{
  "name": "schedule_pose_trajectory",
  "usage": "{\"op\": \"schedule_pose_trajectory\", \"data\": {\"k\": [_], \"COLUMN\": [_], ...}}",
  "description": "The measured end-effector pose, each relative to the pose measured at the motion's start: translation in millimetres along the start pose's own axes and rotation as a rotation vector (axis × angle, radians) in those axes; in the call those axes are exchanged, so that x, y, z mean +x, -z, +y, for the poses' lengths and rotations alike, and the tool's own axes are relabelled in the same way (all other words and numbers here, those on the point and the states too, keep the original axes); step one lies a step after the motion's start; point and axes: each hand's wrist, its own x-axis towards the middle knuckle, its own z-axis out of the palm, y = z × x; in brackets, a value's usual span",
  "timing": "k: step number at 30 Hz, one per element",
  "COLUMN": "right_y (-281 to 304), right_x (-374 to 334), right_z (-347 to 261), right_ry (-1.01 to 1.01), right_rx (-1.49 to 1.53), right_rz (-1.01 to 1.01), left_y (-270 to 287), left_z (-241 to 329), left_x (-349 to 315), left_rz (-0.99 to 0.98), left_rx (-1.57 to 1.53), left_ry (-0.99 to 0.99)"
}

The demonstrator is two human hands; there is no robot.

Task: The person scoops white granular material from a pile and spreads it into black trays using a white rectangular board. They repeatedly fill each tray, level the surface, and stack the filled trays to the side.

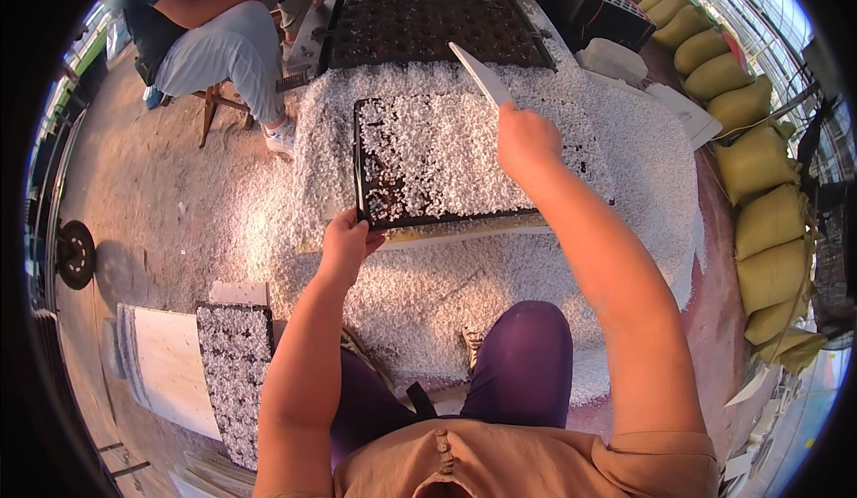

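A black seedling tray (358, 163) lies in front of me, its cells mostly covered with white granules (451, 154) that look like perlite. Dark cells show through at its left end. My left hand (345, 244) grips the tray's near left corner, thumb on the rim and fingers underneath. In my closed right hand (530, 144) is a flat white scraper (480, 73), tilted up to the left above the tray's far side. Whether the scraper touches the granules, I cannot tell.
Loose granules (428, 284) spread around the tray and by my feet. Beyond are dark soil-filled trays (428, 12). A seated person (223, 52) works at the far left. Another filled tray (234, 377) lies near left; green-yellow sacks (759, 163) line the right.
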Motion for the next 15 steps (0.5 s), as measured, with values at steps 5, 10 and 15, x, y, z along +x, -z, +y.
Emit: {"op": "schedule_pose_trajectory", "data": {"k": [5, 10, 15], "right_y": [-7.6, -22.9, 51.6], "right_x": [-10.1, -78.8, -107.2], "right_z": [-137.2, -194.5, -122.2], "right_ry": [0.284, 0.696, 0.84], "right_rx": [0.061, 0.025, 0.345], "right_rz": [0.077, 0.082, 0.238], "left_y": [-2.1, -8.0, 2.4], "left_z": [-1.2, -2.8, -0.1], "left_x": [-3.4, -7.1, -5.7], "left_rz": [-0.071, -0.237, 0.235], "left_rx": [-0.122, -0.34, 0.091], "left_ry": [-0.02, -0.221, -0.36]}}
